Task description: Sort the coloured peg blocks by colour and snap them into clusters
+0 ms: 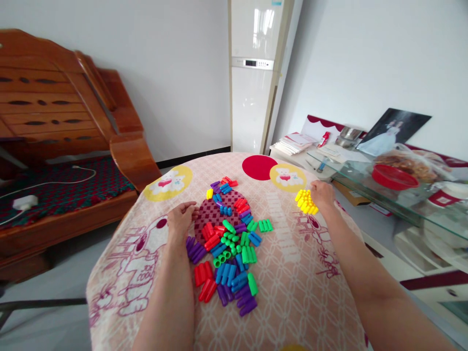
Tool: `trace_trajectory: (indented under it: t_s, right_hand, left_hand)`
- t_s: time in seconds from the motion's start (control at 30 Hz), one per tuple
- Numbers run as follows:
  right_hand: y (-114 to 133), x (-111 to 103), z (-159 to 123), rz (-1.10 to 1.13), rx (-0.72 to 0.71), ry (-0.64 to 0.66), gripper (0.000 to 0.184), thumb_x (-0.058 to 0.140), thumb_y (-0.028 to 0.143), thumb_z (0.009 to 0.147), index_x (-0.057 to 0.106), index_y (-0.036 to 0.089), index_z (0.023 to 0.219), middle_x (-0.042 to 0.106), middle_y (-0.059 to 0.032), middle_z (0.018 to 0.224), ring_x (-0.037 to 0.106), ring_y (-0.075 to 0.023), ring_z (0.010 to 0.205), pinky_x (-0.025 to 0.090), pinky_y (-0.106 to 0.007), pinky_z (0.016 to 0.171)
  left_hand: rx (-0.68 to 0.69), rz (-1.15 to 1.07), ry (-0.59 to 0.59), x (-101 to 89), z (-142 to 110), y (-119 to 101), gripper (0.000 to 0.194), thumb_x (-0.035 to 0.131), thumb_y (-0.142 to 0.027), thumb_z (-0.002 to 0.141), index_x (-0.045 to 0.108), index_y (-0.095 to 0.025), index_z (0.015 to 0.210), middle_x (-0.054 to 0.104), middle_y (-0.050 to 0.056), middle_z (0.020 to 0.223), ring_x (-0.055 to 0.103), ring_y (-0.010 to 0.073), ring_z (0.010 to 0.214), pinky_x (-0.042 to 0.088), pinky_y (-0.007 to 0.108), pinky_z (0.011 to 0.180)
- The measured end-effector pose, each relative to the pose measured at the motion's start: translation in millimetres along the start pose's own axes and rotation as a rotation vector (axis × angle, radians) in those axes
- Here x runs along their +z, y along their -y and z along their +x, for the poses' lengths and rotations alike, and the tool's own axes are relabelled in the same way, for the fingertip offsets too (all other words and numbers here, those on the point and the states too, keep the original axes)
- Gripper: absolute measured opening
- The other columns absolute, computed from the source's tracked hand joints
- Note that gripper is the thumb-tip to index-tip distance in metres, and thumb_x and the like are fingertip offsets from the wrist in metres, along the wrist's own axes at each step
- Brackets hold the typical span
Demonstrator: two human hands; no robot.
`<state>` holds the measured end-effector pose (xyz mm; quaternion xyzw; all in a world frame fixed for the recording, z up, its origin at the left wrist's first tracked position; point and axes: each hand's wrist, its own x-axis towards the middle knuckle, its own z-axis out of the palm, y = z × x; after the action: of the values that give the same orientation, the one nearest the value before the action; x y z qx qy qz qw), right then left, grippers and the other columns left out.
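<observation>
A pile of coloured plastic peg-like pieces [229, 239] in red, blue, green and purple lies on the middle of the cloth-covered table. At the pile's left edge rests my left hand [181, 220], its fingers stretched towards the pieces and holding nothing that I can see. A separate cluster of yellow plastic pieces [306, 202] lies to the right. My right hand [322, 195] is against this cluster's right side with its fingers curled; whatever is inside them is hidden. One small yellow piece [209, 194] sits at the far left of the mixed pile.
The round table wears a patterned tablecloth [285, 292]. To the left stands a wooden bench [124, 151]. A glass-topped cabinet [351, 178] on the right carries papers, a red bowl [395, 176] and a photo [393, 129]. A tall white air conditioner [252, 102] stands behind.
</observation>
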<state>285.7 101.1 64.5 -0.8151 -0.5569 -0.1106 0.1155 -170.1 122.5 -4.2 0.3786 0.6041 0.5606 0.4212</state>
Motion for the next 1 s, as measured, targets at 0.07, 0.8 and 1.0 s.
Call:
trace_trajectory:
  t_s: [0.07, 0.8, 1.0]
  right_hand:
    - [23.3, -4.9, -5.0, 0.020, -0.031, -0.059, 0.036, 0.041, 0.017, 0.094, 0.074, 0.014, 0.109, 0.075, -0.0168, 0.105, 0.066, -0.0267, 0.097, 0.045, -0.033, 0.079]
    - [321.2, 36.7, -63.6, 0.150, -0.966, 0.220, 0.034, 0.039, 0.012, 0.099, 0.071, 0.011, 0.109, 0.069, -0.0162, 0.114, 0.056, -0.0284, 0.115, 0.042, -0.043, 0.098]
    - [299.9, 11.3, -77.0, 0.318, -0.949, 0.139, 0.030, 0.041, 0.016, 0.100, 0.071, 0.013, 0.101, 0.074, -0.0121, 0.099, 0.063, -0.0237, 0.099, 0.043, -0.034, 0.088]
  left_hand:
    - [0.001, 0.002, -0.001, 1.0, -1.0, -0.6, 0.019, 0.060, -0.020, 0.068, 0.071, -0.015, 0.084, 0.070, 0.004, 0.068, 0.064, 0.0142, 0.057, 0.054, 0.026, 0.060]
    - [-0.044, -0.005, 0.031, -5.4, -2.6, -2.6, 0.027, 0.061, -0.023, 0.072, 0.070, -0.012, 0.095, 0.072, 0.005, 0.077, 0.065, 0.0127, 0.060, 0.055, 0.026, 0.063]
    - [-0.050, 0.004, 0.051, -4.6, 0.8, -1.2, 0.027, 0.061, -0.024, 0.072, 0.070, -0.012, 0.094, 0.072, 0.005, 0.075, 0.065, 0.0128, 0.058, 0.054, 0.026, 0.061]
